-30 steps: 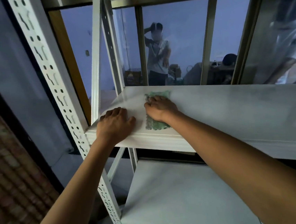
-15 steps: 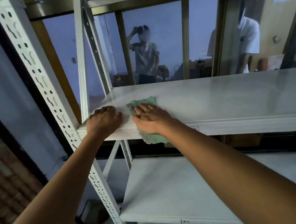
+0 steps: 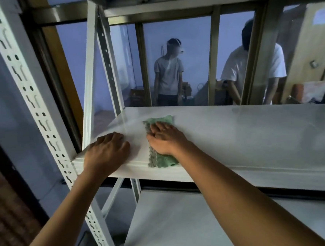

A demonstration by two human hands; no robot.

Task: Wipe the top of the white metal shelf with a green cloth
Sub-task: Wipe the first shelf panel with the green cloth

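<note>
The crumpled green cloth (image 3: 160, 141) lies flat near the left end of the white metal shelf (image 3: 238, 135), its near edge drooping over the front lip. The right hand (image 3: 166, 139) presses it down with fingers spread, gripping nothing. The left hand (image 3: 106, 151) rests palm-down, empty, on the left corner. By my judgement wiping is early: the long stretch rightward appears untouched.

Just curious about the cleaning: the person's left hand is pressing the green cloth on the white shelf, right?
Not quite. In the head view the right hand presses the green cloth on the white shelf; the left hand rests bare beside it.
</note>
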